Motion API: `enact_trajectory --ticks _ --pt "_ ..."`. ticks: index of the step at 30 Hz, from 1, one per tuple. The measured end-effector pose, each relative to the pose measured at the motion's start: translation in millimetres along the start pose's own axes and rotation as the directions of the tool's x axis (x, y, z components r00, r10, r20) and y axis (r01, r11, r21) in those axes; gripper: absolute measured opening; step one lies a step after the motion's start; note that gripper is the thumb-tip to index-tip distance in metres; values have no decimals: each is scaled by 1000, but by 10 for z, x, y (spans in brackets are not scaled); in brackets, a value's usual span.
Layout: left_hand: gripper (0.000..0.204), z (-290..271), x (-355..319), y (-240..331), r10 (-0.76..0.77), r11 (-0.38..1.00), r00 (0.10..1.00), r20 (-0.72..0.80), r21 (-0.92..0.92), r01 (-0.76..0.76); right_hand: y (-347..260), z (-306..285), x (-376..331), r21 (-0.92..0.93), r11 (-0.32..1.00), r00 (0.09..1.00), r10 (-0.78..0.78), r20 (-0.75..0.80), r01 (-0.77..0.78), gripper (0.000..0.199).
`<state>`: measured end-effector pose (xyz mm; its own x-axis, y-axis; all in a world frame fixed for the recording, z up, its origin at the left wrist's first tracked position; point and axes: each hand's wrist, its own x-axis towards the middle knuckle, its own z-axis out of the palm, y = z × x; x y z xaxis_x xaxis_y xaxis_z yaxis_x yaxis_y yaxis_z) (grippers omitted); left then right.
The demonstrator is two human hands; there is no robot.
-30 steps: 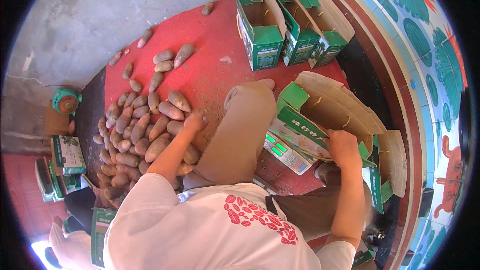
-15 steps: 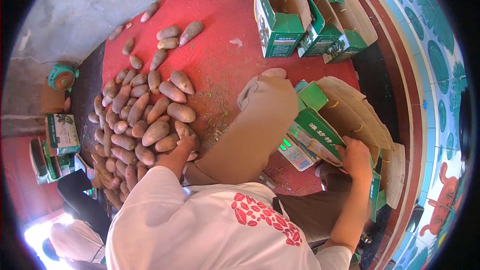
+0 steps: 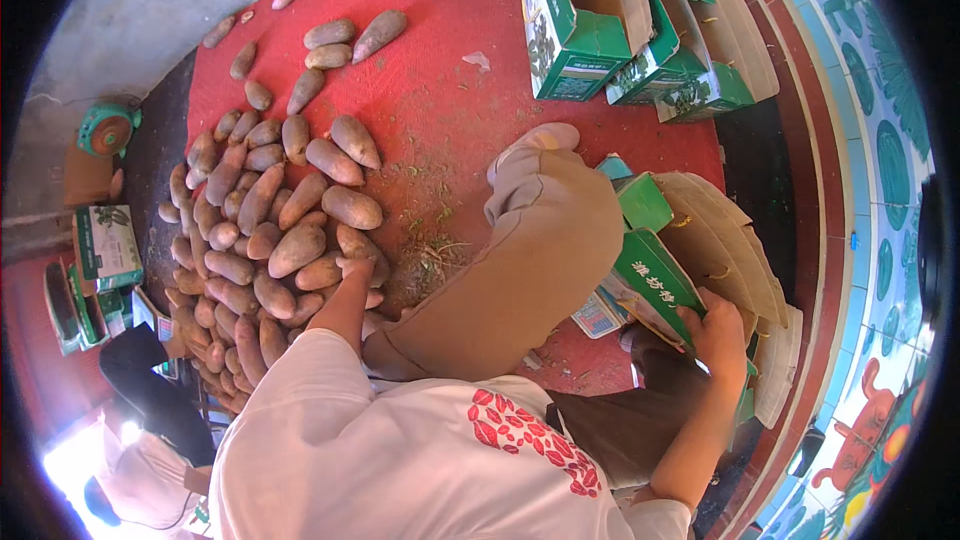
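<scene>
Your left hand (image 3: 354, 267) at eleven o'clock, on tuber (image 3: 368, 248) at edge of pile (image 3: 297, 250); cannot tell whether fingers close round it. Step looks like grasping; any lift calls for full wrap, clear of pile. Your right hand (image 3: 720, 335) at two o'clock, fingers clamped on rim of open box (image 3: 652, 275). Farther, one o'clock: three more boxes (image 3: 655, 72).

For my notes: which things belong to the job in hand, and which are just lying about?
Likely the job:
brown tubers, left hand on one
green carton, right hand gripping its edge
partly hidden scale
three similar cartons beyond

Apparently lying about:
plant debris
pale scrap
</scene>
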<state>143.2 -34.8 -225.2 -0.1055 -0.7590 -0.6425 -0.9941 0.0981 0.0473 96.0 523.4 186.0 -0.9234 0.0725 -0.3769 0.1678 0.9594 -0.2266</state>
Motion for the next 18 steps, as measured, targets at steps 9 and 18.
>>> enact_trajectory --ticks 9,18 --pt "64 -132 -747 304 -157 979 922 354 -65 192 -6 -71 4 48 998 999 44 31 -45 24" --pt "71 -178 -967 496 -8 991 873 488 -115 73 58 -48 -40 -4 999 999 37 17 -36 27"
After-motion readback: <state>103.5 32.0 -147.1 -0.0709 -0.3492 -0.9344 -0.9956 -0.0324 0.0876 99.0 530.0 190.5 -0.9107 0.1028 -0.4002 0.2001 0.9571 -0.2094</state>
